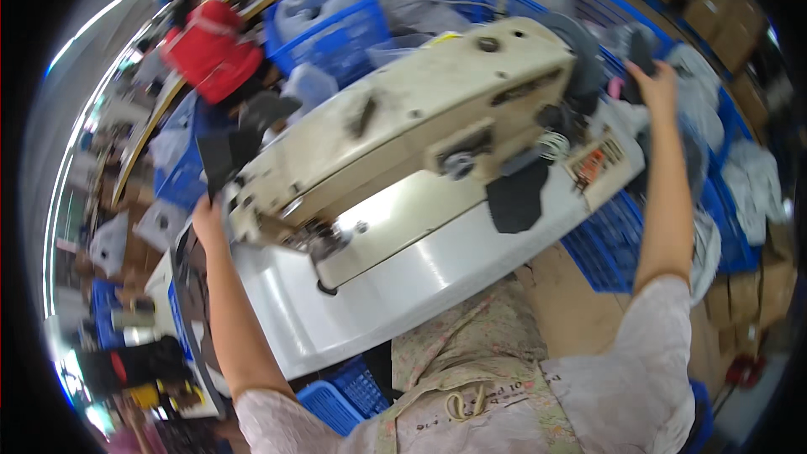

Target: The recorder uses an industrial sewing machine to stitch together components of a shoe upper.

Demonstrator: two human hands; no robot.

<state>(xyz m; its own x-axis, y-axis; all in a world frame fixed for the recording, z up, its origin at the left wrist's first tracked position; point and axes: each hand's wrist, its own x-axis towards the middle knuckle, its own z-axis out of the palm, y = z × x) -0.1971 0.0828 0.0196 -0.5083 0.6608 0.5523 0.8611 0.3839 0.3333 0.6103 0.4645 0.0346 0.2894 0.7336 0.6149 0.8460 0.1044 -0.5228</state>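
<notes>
Fingers of left hand and right hand hold dark pieces.

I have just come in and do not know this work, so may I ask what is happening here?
A person reaches to both sides of a sewing machine. The right hand holds a dark grey piece. The left hand is at a dark flat sheet; blur hides its exact grip. Another black piece lies on the machine's pale table, with neither hand on it.
</notes>
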